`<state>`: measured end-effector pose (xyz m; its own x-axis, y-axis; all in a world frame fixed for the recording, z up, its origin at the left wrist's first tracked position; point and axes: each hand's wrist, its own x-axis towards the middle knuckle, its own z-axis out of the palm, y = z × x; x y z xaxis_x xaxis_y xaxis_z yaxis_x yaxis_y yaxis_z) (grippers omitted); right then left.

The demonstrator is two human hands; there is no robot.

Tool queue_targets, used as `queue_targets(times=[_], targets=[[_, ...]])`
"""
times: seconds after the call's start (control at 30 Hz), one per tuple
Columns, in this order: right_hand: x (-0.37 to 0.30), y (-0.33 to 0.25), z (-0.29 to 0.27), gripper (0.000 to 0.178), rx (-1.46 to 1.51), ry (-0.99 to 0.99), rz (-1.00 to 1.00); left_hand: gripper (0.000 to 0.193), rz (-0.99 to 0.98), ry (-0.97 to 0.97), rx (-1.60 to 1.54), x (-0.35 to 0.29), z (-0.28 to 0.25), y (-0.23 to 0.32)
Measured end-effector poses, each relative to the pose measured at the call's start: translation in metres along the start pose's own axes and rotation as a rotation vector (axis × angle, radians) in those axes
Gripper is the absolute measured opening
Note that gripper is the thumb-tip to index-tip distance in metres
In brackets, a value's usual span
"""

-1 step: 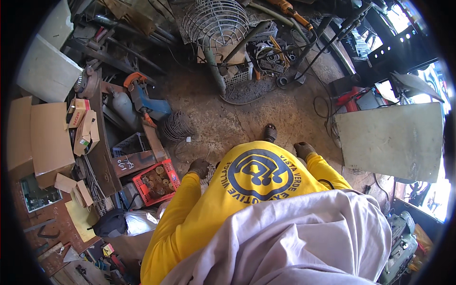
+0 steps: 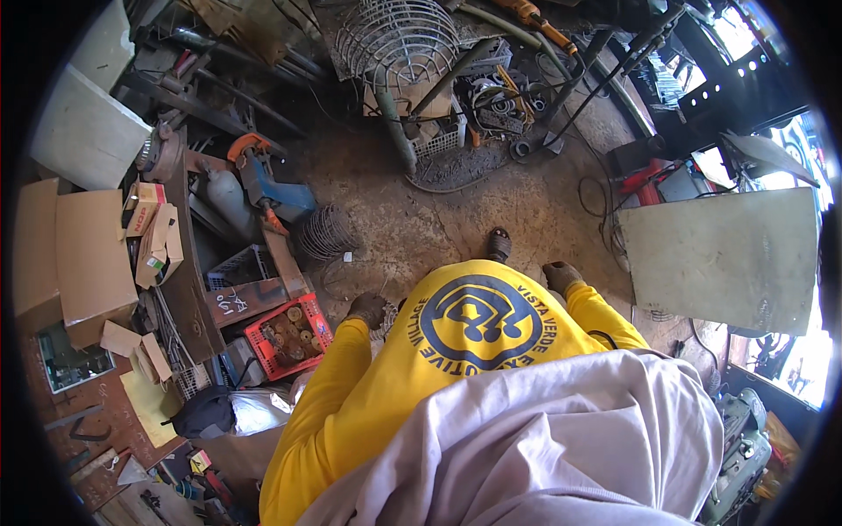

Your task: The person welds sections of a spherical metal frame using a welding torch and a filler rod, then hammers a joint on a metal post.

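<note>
My left hand [image 2: 369, 309], in a dark work glove, hangs low beside my yellow shirt, near a red plastic crate [image 2: 289, 337] of rusty round metal parts. Beside its fingers shows a bit of wire mesh or coil. My right hand [image 2: 560, 277], gloved too, is low on the other side over the brown floor. Seen from above, the fingers of both hands are mostly hidden, and I make out no object in either. Between the hands, one sandalled foot [image 2: 499, 245] shows past the shirt. A pale cloth [image 2: 526, 430] drapes across the lower view.
A wire coil [image 2: 326, 233] stands left of centre, near a blue and orange machine part [image 2: 285, 195]. Ahead are a wire fan guard [image 2: 399, 39] and a crate [image 2: 445, 136]. Cables lie near a pale panel [image 2: 719, 261] at right; cardboard boxes [image 2: 95, 254] stand left.
</note>
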<state>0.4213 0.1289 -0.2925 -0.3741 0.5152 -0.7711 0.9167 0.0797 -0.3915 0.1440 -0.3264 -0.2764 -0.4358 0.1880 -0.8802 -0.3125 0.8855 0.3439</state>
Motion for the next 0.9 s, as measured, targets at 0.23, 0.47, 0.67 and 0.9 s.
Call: queue_targets(times=[0.23, 0.47, 0.67, 0.9], targets=[[-0.006, -0.002, 0.005, 0.057, 0.000, 0.011, -0.032, 0.017, 0.214, -0.019, 0.145, 0.045, -0.003, -0.038], [-0.016, -0.002, 0.010, 0.056, 0.054, 0.017, -0.020, 0.019, 0.216, -0.018, 0.180, 0.041, -0.004, -0.031], [-0.027, 0.006, 0.018, 0.055, 0.087, 0.000, 0.068, 0.021, 0.123, 0.033, 0.051, -0.005, -0.006, 0.023], [-0.031, 0.004, 0.033, 0.050, 0.042, 0.010, 0.035, 0.023, 0.261, 0.261, -0.088, -0.008, -0.022, 0.055]])
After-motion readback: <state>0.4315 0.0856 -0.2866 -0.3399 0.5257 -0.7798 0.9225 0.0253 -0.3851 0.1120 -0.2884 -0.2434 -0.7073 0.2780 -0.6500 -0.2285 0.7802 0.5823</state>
